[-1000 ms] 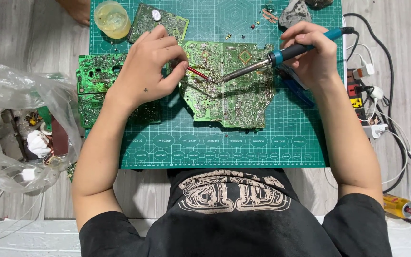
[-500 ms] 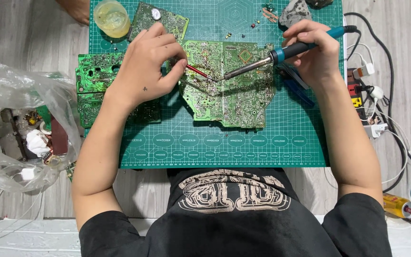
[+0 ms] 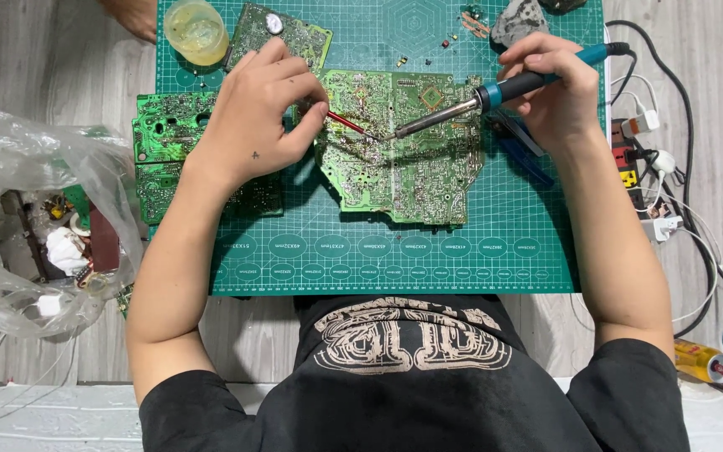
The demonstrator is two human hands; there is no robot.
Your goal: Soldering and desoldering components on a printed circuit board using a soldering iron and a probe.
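A large green circuit board [image 3: 403, 155] lies solder side up on the green cutting mat [image 3: 395, 251]. My right hand [image 3: 550, 88] grips a blue-handled soldering iron [image 3: 495, 92], its metal tip touching the board near its upper left. My left hand [image 3: 265, 113] pinches a thin red tool [image 3: 349, 127] whose point meets the iron's tip on the board. The left hand rests over another green board [image 3: 169, 146] at the mat's left.
A clear plastic bag [image 3: 39, 222] of electronic scrap sits left of the mat. A yellowish round tub [image 3: 197, 29] and a smaller board [image 3: 290, 33] lie at the mat's top. A power strip with cables [image 3: 646, 176] runs along the right; a can [image 3: 703, 362] lies lower right.
Both hands hold nearly still; the iron tip and the red tool stay together on the same spot of the board.
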